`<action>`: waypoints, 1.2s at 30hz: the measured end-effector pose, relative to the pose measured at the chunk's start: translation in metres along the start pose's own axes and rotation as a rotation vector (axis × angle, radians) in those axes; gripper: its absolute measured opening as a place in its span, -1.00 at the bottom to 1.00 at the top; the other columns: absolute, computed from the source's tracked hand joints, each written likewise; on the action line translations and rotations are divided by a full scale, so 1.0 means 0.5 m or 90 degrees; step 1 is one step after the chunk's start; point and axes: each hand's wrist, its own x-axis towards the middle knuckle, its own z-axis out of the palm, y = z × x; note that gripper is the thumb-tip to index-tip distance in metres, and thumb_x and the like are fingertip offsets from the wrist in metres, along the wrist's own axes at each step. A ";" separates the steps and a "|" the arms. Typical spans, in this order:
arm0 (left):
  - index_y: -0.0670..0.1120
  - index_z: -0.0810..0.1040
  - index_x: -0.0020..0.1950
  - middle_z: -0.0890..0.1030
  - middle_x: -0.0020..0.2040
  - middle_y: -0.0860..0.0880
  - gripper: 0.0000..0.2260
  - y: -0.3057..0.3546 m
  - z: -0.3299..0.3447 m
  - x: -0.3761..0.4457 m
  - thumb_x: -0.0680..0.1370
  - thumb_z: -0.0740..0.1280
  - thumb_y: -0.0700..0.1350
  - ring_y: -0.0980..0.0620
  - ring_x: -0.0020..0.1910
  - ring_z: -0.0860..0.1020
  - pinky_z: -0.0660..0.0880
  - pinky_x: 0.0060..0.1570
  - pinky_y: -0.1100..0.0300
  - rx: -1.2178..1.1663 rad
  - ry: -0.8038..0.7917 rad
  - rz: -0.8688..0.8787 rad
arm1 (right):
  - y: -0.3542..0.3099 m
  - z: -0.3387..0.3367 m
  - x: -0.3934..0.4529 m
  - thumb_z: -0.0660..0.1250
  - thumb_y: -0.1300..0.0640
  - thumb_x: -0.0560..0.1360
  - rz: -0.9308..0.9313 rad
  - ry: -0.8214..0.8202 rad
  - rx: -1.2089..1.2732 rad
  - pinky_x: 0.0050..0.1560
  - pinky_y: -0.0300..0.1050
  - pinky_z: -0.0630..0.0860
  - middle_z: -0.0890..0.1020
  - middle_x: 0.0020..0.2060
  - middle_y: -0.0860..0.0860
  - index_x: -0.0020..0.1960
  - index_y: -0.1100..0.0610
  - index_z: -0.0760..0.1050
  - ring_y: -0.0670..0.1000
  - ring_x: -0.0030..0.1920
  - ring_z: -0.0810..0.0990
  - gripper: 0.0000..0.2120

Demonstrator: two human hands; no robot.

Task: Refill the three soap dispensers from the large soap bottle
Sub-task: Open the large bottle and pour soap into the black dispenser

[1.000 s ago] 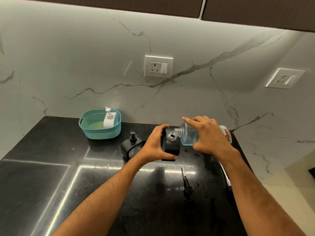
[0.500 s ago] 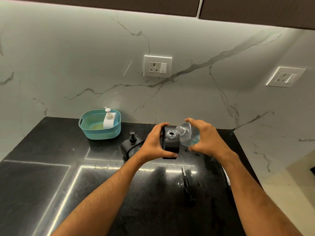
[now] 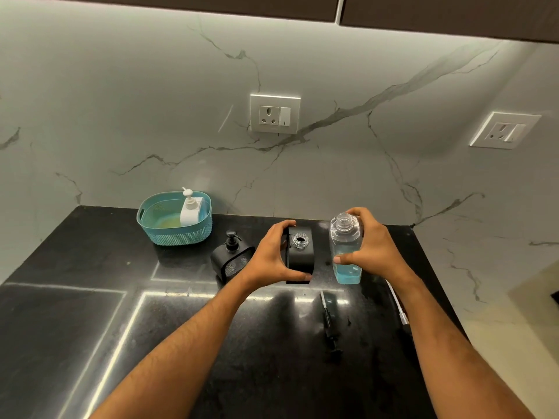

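soap bottle (image 3: 346, 249) upright in the right hand (image 3: 373, 247); left hand (image 3: 272, 258) grips the open black dispenser (image 3: 299, 255).

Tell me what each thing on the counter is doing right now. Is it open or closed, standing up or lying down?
Soap bottle: upright, cap off, blue soap low, held by right hand.
Black dispenser: upright, pump off, neck open, held by left hand.
Second black dispenser: pump on.
White dispenser: upright in teal basket, pump on.
Loose black pump: lying on counter.
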 end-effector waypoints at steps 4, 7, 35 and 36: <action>0.03 0.27 0.56 0.41 0.44 0.05 0.07 -0.016 0.013 -0.007 0.17 0.75 0.10 0.12 0.40 0.47 0.49 0.41 0.14 -0.003 -0.010 -0.022 | 0.022 0.000 -0.012 0.76 0.20 0.12 0.021 0.012 0.016 0.06 -0.26 0.56 0.61 0.09 -0.11 0.27 -0.02 0.41 -0.11 0.08 0.61 -0.16; 0.06 0.27 0.55 0.41 0.43 0.06 0.08 -0.029 0.020 -0.015 0.15 0.76 0.11 0.13 0.39 0.49 0.49 0.38 0.19 -0.002 -0.013 -0.040 | 0.038 0.002 -0.022 0.75 0.22 0.12 0.035 0.020 0.027 0.04 -0.29 0.55 0.62 0.08 -0.11 0.26 -0.02 0.42 -0.11 0.09 0.62 -0.18; 0.09 0.25 0.54 0.33 0.45 0.11 0.10 -0.140 0.071 -0.072 0.11 0.75 0.09 0.11 0.42 0.39 0.40 0.42 0.17 0.043 -0.053 -0.166 | 0.154 0.042 -0.070 0.70 0.35 0.17 0.175 -0.007 0.108 0.11 -0.20 0.53 0.56 0.17 -0.11 0.37 -0.05 0.36 -0.04 0.20 0.57 -0.09; 0.09 0.25 0.53 0.33 0.45 0.11 0.10 -0.141 0.072 -0.072 0.11 0.75 0.09 0.11 0.43 0.39 0.40 0.42 0.17 0.042 -0.055 -0.168 | 0.156 0.042 -0.070 0.70 0.35 0.17 0.178 -0.008 0.113 0.14 -0.15 0.55 0.56 0.18 -0.11 0.38 -0.06 0.36 -0.03 0.21 0.57 -0.08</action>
